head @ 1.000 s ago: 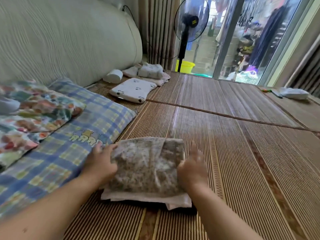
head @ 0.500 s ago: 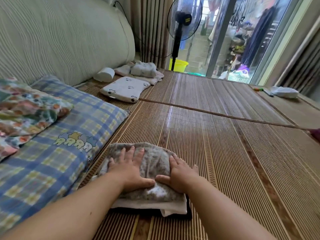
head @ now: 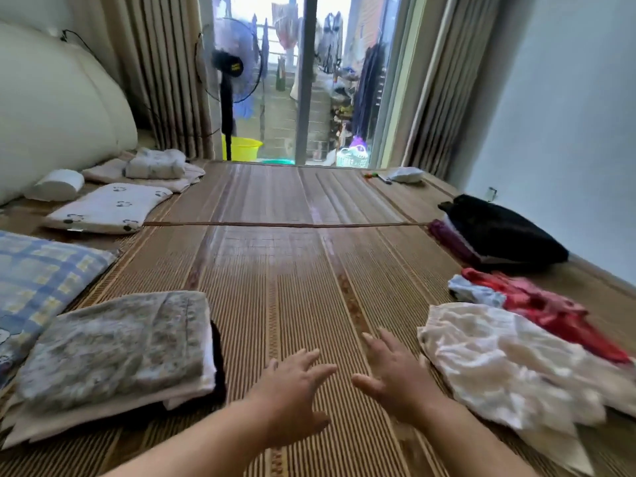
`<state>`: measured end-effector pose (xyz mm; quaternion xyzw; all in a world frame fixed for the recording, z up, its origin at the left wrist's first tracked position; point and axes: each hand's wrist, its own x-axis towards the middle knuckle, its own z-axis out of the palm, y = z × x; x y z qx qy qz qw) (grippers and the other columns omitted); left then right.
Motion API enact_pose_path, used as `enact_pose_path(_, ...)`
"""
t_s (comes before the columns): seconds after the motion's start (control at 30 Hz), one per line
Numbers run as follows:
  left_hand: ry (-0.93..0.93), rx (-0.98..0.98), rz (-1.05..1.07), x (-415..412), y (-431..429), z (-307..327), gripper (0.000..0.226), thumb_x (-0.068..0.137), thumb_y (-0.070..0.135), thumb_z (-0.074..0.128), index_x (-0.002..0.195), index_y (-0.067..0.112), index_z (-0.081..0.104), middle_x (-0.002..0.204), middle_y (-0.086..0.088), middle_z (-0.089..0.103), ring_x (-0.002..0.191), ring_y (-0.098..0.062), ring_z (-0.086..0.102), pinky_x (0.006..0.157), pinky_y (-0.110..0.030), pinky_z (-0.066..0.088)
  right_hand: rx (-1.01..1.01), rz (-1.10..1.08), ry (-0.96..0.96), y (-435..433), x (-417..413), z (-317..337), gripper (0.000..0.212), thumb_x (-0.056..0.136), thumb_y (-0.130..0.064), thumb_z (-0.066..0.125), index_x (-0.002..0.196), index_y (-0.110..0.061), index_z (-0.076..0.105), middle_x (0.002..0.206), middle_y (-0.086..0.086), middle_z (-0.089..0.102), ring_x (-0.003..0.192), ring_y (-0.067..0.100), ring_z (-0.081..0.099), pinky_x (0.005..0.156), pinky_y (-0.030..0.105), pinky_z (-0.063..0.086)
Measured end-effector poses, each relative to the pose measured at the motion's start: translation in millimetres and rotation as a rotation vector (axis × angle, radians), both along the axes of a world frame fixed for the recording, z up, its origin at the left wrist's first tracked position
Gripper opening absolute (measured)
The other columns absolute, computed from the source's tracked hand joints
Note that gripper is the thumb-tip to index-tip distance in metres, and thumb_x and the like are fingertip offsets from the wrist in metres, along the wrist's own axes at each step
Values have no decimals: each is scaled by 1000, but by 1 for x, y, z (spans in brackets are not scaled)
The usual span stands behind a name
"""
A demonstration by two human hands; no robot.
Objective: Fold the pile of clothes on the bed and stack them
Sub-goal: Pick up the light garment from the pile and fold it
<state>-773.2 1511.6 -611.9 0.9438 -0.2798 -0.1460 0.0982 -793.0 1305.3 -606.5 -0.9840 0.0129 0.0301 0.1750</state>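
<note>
On the bed's woven mat [head: 292, 280], at our left, lies the folded stack [head: 117, 352]. Our left hand [head: 292, 397] and right hand [head: 395, 380] hover mid-mat, fingers spread, holding nothing. Right of them sprawls the unfolded pile of clothes [head: 509, 352].

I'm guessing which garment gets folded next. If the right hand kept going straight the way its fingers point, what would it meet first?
Probably nothing: the right hand points ahead over the bare woven mat, and that line looks free. The crumpled cream garment lies just off to its right, though depth is unclear.
</note>
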Motion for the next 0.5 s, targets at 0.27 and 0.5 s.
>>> enact_pose_path(0.27, 2, 22, -244, -23, -185, -4, 73, 82, 51, 61, 144, 47, 23, 156, 11, 24, 141, -17, 27, 114, -45, 28, -20, -296, -6, -166, -82, -12, 82, 87, -59, 52, 152, -37, 8, 162, -7, 0, 148, 15, 4, 118, 47, 7)
enact_pose_path(0.5, -108, 87, -179, 9, -262, -34, 93, 85, 45, 61, 148, 47, -7, 161, 7, -10, 148, -25, 3, 118, -40, 21, 114, -347, 26, -221, -94, -70, 90, 82, -63, 56, 152, -39, 4, 160, -4, 7, 148, 17, 3, 119, 38, 10)
